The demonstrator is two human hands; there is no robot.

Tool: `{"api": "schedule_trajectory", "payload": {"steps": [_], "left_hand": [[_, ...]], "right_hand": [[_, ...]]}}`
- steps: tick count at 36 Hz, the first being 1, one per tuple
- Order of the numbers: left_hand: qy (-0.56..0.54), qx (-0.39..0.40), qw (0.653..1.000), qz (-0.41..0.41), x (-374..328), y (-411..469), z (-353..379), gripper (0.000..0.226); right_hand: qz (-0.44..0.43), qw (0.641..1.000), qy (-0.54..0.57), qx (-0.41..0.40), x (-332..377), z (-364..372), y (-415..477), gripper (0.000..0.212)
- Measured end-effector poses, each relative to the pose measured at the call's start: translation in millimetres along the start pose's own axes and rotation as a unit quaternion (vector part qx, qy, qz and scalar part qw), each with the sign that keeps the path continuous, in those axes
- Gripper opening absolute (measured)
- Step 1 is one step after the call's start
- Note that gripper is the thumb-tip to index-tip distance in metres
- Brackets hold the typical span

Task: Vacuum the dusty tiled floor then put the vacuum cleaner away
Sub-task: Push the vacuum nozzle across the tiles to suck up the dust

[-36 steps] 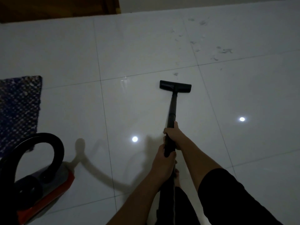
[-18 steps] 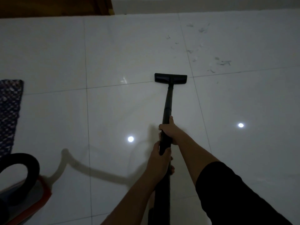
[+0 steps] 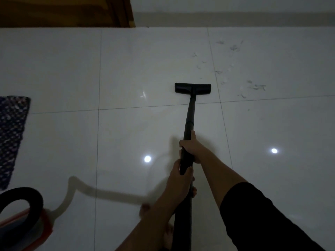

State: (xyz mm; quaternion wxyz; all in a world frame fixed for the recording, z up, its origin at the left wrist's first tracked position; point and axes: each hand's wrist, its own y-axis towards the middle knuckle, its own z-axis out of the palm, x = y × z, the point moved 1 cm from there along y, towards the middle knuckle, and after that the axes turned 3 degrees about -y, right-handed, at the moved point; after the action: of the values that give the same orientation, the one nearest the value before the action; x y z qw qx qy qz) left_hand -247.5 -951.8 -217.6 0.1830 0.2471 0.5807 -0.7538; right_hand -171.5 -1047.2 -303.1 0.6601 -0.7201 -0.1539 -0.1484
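Observation:
Both hands grip the black vacuum wand. My right hand holds it higher up the tube, and my left hand is wrapped around it just below. The flat black floor nozzle rests on the white glossy tiled floor, just past a grout line. Grey dust and hair clumps lie scattered on the tile to the right of the nozzle and further back. The red and black vacuum body with its looped handle sits at the bottom left corner, partly cut off by the frame.
A dark blue patterned mat lies at the left edge. A wooden door or cabinet and a wall base run along the far side. My bare feet stand behind the wand.
The nozzle has been pushed forward over the grout line toward the dust. The view has shifted forward, so the wall base and wooden door show more.

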Motion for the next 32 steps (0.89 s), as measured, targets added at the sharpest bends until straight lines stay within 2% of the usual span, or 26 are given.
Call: {"api": "schedule_trajectory", "payload": {"steps": [5,11,17,26,30,32], "left_hand": [[-0.01,0.008,1.0,-0.002,-28.0,30.7,0.9,0.024],[-0.016,0.021,1.0,-0.002,-71.8,66.5,-3.3,0.019],[-0.01,0.017,1.0,0.001,-102.7,101.5,-13.4,0.033],[-0.014,0.018,1.0,-0.001,-130.8,129.0,-12.7,0.032],[0.017,0.004,1.0,0.01,-138.6,145.4,-10.2,0.03],[0.019,0.001,1.0,0.014,-141.2,153.6,-9.6,0.022]], "right_hand": [[-0.003,1.0,0.002,-0.01,34.4,-10.2,21.4,0.093],[0.001,1.0,-0.005,-0.026,82.7,-18.5,49.0,0.093],[-0.009,0.999,0.004,-0.034,122.8,-19.3,74.4,0.09],[-0.008,0.999,-0.005,-0.039,154.9,-27.6,99.2,0.09],[-0.014,0.999,-0.002,-0.036,166.3,-33.6,110.0,0.091],[-0.018,0.999,0.004,-0.037,171.9,-36.1,116.3,0.092]]}}
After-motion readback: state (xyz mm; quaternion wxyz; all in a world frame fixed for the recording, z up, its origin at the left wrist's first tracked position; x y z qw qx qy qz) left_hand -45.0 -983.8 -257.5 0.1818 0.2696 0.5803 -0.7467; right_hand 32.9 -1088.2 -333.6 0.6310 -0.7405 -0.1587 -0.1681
